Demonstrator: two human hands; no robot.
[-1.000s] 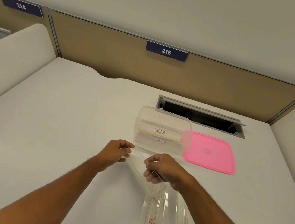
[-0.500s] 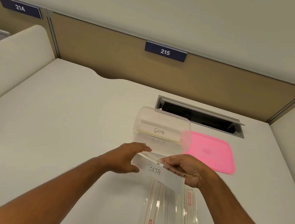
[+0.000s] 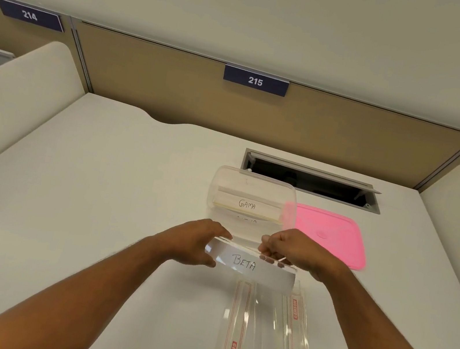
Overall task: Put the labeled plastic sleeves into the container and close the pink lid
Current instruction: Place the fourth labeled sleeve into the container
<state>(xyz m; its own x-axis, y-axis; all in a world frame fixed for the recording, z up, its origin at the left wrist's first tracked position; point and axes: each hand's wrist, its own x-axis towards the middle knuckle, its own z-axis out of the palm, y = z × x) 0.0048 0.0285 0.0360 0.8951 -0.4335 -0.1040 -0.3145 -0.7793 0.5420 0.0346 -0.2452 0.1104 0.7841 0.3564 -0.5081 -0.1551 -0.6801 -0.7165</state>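
- Nearest the camera, spare clear sleeves [image 3: 262, 338] with red printed strips lay flat on the desk [image 3: 88, 211], side by side, some overlapping; the exact count was unclear.
- Just past them, the BETA sleeve [image 3: 250, 266] was held off the desk, long edge level, label facing the camera.
- The left hand [image 3: 192, 244] pinched its left end, thumb under and fingers over the top edge; grip closed on the sleeve.
- The right hand [image 3: 298, 252] held the right end by the top edge, fingertips [image 3: 269, 259] showing through the clear plastic; grip closed on the same sleeve.
- Judged handling: very light, thin, glossy and probably slippery; it looked fairly stiff along its length but likely to bow if held at one end only. The two-end hold on the edges suited it, and kept fingers off the label.
- Just beyond the hands, the clear container [image 3: 252, 199] stood open with a GAMA sleeve [image 3: 248, 204] already inside on edge; another label below it was unreadable.
- The pink lid [image 3: 334, 234] lay flat on the desk, touching or just beside the container's right side; still off.
- Farthest, a cable slot [image 3: 309, 181] sat in the desk.
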